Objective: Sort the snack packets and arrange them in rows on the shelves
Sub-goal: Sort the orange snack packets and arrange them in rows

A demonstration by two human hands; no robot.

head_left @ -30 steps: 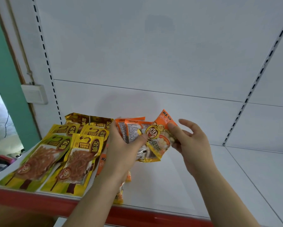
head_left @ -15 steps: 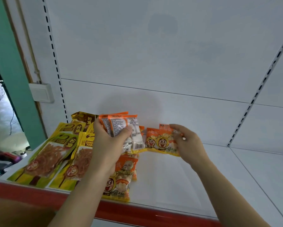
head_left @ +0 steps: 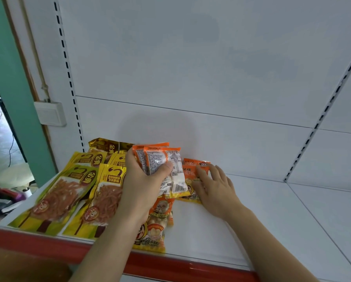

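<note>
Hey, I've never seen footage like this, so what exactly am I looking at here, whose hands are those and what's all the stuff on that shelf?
There is no machine here. A person wears a camera on the head, so the one picture looks forward and down at that person's two bare hands. The surface is a white metal shelf with a red front edge. On its left lie flat yellow snack packets in overlapping rows. The left hand grips a bunch of small orange snack packets, their printed backs facing the camera. The right hand rests flat on an orange packet lying on the shelf. Another orange and yellow packet lies near the front edge, partly under the left forearm.
</note>
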